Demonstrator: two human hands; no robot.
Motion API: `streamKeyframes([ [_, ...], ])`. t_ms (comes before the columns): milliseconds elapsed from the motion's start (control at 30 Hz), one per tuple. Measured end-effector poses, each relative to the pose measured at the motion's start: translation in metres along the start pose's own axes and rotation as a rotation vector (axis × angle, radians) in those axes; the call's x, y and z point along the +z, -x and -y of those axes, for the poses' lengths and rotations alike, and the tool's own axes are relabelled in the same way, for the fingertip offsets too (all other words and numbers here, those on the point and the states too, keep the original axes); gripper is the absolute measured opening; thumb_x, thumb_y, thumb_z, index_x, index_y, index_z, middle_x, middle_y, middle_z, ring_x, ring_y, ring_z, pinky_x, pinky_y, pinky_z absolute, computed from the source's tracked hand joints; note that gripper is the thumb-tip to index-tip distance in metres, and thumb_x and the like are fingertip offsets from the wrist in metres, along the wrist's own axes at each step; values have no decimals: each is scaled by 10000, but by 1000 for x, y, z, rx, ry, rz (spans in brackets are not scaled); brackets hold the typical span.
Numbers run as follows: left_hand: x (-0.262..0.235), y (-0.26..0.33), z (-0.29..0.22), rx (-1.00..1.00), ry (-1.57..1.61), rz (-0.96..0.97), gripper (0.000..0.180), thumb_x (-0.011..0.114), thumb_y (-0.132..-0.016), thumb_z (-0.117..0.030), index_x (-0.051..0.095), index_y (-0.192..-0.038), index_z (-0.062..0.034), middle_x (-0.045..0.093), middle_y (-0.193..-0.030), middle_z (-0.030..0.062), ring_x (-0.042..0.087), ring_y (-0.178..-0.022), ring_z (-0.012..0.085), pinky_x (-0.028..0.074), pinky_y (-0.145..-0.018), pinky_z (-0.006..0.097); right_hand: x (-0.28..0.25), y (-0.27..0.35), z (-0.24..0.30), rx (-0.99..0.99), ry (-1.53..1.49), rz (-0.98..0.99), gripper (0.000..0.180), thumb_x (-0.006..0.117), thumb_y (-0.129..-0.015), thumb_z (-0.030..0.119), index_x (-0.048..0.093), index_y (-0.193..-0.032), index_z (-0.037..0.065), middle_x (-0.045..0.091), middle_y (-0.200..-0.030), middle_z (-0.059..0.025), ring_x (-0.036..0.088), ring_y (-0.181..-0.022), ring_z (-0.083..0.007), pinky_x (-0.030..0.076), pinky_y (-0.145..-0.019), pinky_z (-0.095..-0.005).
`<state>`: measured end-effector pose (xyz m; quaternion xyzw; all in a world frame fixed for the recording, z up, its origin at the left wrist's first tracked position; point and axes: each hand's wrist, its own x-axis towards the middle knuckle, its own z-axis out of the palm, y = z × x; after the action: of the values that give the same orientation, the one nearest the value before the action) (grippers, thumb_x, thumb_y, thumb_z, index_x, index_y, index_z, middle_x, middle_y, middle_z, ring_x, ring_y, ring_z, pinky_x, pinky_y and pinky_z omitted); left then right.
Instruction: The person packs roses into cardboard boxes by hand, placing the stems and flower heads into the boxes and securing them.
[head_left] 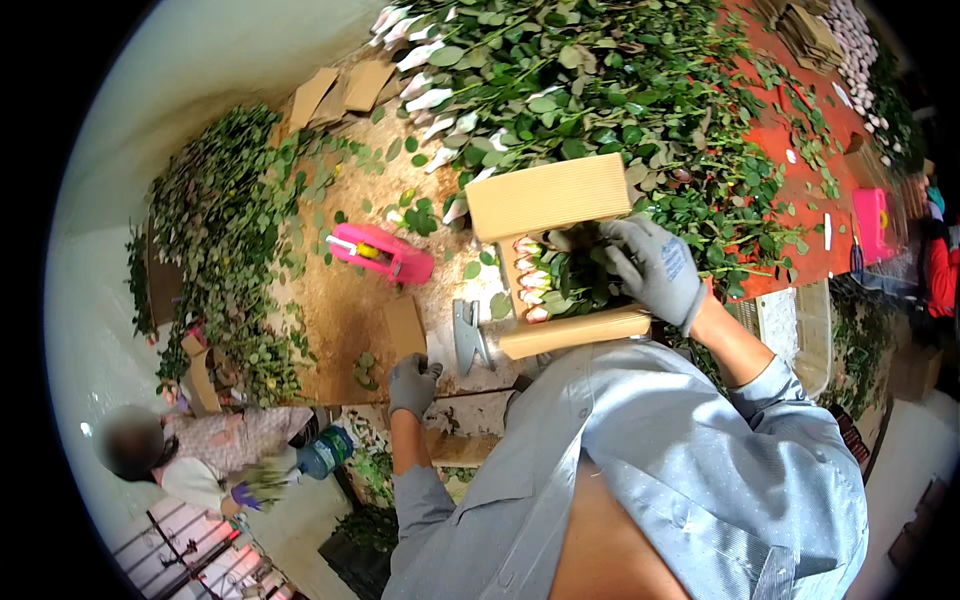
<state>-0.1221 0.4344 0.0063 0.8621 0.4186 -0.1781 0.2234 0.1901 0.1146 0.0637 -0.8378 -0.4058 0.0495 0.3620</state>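
Note:
My left hand [413, 387], in a grey glove, is closed on the lower end of a flat brown cardboard piece [404, 325] at the table's near edge. My right hand [655, 268], gloved alike, reaches over rose stems and leaves with its fingers bent and apart, touching the foliage. Those roses [532, 280], with pink and cream heads in a row, lie in an opened corrugated cardboard wrap [550, 195]. The wrap's near flap [575, 332] stands by my body. A grey stapler [468, 335] lies between my hands, left of the wrap.
A pink tape dispenser [382, 254] sits left of the wrap. Many leafy stems [590, 90] with white-sleeved heads cover the far table; more foliage [225, 240] is piled left. Cardboard pieces [340, 95] lie at the back. Another person [215, 445] holds stems at lower left.

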Motion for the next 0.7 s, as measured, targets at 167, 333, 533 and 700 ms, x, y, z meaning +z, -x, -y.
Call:
streamKeyframes([
  [167,23,12,31,82,43,-69,296,791,-848,-256,705,-989,-11,696,-976,211,672,-885,379,518,-807,475,4,9,13,-21,-51,7,254,652,-951,152,632,-1189,66,660,-1050,-170,662,-929,-386,548,-799,-455],
  [333,53,3,12,19,43,-78,239,733,-866,-196,696,-1039,-36,613,-1257,200,657,-1007,386,514,-874,487,4,17,33,-67,-18,29,271,654,-942,145,627,-1203,78,653,-1037,-173,652,-921,-396,544,-787,-470],
  [533,82,11,14,148,-69,-328,185,722,-839,-144,653,-979,-45,609,-1120,182,646,-984,404,522,-840,503,-2,41,40,-51,59,-39,273,672,-942,144,628,-1205,84,666,-1065,-156,665,-928,-367,544,-788,-443],
  [700,103,8,33,221,-142,-404,187,677,-845,-108,609,-1015,-72,615,-1035,185,642,-940,409,522,-807,515,5,64,65,27,84,-32,235,662,-946,145,632,-1174,91,658,-1027,-143,661,-890,-350,533,-740,-454],
])
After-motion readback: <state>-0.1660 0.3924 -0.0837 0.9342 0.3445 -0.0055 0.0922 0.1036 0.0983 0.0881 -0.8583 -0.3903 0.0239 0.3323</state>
